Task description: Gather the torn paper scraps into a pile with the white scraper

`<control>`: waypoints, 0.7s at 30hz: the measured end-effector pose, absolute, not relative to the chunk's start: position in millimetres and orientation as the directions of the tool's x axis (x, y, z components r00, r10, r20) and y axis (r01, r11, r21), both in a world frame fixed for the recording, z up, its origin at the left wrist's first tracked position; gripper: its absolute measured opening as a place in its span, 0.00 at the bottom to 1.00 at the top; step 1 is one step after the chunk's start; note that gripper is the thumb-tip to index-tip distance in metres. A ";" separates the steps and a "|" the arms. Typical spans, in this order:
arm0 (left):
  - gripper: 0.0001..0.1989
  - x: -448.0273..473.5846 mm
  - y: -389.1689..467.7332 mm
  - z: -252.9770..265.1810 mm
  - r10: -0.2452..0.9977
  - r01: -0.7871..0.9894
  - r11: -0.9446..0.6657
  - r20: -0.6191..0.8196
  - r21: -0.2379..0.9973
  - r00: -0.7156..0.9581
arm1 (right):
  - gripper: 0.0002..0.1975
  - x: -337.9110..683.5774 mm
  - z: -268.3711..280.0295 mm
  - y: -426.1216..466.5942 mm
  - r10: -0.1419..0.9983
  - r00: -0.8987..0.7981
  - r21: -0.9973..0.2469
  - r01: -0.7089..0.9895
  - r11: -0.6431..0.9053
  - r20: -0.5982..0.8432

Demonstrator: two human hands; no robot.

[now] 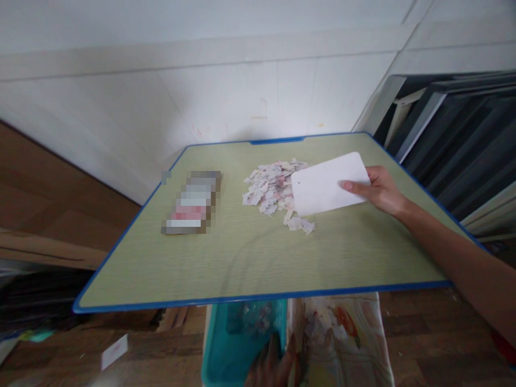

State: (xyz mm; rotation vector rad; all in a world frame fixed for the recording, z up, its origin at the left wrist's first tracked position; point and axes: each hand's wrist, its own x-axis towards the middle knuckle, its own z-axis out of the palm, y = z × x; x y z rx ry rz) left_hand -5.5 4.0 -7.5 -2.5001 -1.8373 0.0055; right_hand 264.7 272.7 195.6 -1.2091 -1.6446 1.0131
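My right hand [381, 189] is closed on one end of a white rounded-corner card [328, 183], thumb on top. A tiny hole shows near its far end. The card is tilted, and its left edge meets a heap of torn paper scraps [268, 188] on the green folding table [193, 269]. A few loose scraps [300, 224] lie just in front of the heap. Below the table's front edge, my left hand [272, 365] straddles the right rim of a turquoise tray [215, 349], fingers inside and thumb outside. It is dim and slightly blurred there. More scraps lie in the tray.
A pixelated flat object [189, 204] lies on the table's left side. Beside the tray, a patterned cloth [358, 344] has scraps on it. Dark panels [463, 123] lean at the right, and a white wall [234, 102] stands behind. A paper piece [114, 352] lies on the wooden floor.
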 end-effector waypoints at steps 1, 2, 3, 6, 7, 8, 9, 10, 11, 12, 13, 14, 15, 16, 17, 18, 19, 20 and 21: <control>0.30 -5.5 4.4 -7.4 0.950 0.950 -0.311 0.010 -0.029 0.312 | 0.08 266.3 195.1 273.1 0.970 -0.170 -0.936 0.277 0.217 0.175; 0.30 -5.3 4.5 -7.3 0.949 0.948 -0.316 0.004 -0.027 0.316 | 0.08 268.1 194.5 273.5 0.970 -0.158 -0.939 0.264 0.222 0.185; 0.31 -4.9 4.5 -7.3 0.951 0.951 -0.309 -0.001 -0.027 0.309 | 0.08 270.0 193.9 273.9 0.970 -0.158 -0.940 0.258 0.222 0.185; 0.31 -2.9 3.5 -6.2 0.964 0.963 -0.267 -0.023 -0.022 0.267 | 0.07 275.2 193.0 275.2 0.966 -0.215 -0.941 0.274 0.198 0.141; 0.31 -2.2 3.1 -5.3 0.967 0.967 -0.255 -0.030 -0.023 0.254 | 0.08 276.4 193.2 275.6 0.965 -0.231 -0.942 0.277 0.189 0.126; 0.30 -1.6 2.8 -4.5 0.968 0.968 -0.249 -0.032 -0.025 0.248 | 0.08 277.5 193.5 275.9 0.965 -0.231 -0.945 0.273 0.182 0.120; 0.31 -1.1 2.6 -3.7 0.969 0.969 -0.247 -0.030 -0.026 0.246 | 0.07 278.4 193.9 276.2 0.968 -0.219 -0.948 0.265 0.176 0.118; 0.32 -0.9 2.4 -3.2 0.970 0.970 -0.242 -0.026 -0.026 0.241 | 0.07 279.3 194.4 276.5 0.973 -0.201 -0.952 0.258 0.165 0.114; 0.32 -0.9 2.2 -3.1 0.971 0.971 -0.238 -0.024 -0.026 0.237 | 0.07 280.2 194.9 276.8 0.977 -0.184 -0.955 0.253 0.152 0.107; 0.33 -1.1 2.1 -3.4 0.971 0.971 -0.238 -0.025 -0.025 0.237 | 0.07 281.3 195.4 277.2 0.980 -0.170 -0.958 0.250 0.142 0.101; 0.32 -1.3 1.9 -4.2 0.970 0.970 -0.244 -0.029 -0.021 0.243 | 0.08 282.6 195.8 277.7 0.982 -0.164 -0.959 0.250 0.134 0.095; 0.32 -1.5 1.8 -5.3 0.968 0.968 -0.251 -0.035 -0.017 0.250 | 0.08 284.0 196.1 278.3 0.982 -0.164 -0.958 0.253 0.132 0.092; 0.31 -1.6 1.8 -6.5 0.966 0.967 -0.256 -0.040 -0.016 0.255 | 0.09 285.5 196.4 279.0 0.982 -0.168 -0.957 0.259 0.129 0.087; 0.30 -1.6 1.9 -7.5 0.965 0.965 -0.260 -0.042 -0.019 0.259 | 0.09 287.0 196.5 279.7 0.981 -0.175 -0.955 0.267 0.127 0.081; 0.30 -1.5 2.0 -8.1 0.964 0.964 -0.264 -0.043 -0.025 0.263 | 0.09 288.4 196.6 280.4 0.980 -0.182 -0.952 0.278 0.126 0.077; 0.31 -1.3 2.4 -8.2 0.963 0.964 -0.265 -0.046 -0.034 0.264 | 0.10 289.7 196.7 281.1 0.979 -0.191 -0.949 0.291 0.123 0.069; 0.31 -1.1 2.9 -7.6 0.964 0.963 -0.265 -0.049 -0.042 0.263 | 0.10 290.7 196.8 281.7 0.979 -0.197 -0.945 0.304 0.120 0.061; 0.32 -0.9 3.5 -6.4 0.963 0.963 -0.266 -0.051 -0.047 0.263 | 0.10 291.6 197.0 282.2 0.978 -0.198 -0.941 0.316 0.119 0.057; 0.32 -0.9 4.2 -4.7 0.963 0.962 -0.268 -0.053 -0.048 0.266 | 0.10 292.2 197.1 282.7 0.979 -0.197 -0.938 0.327 0.119 0.056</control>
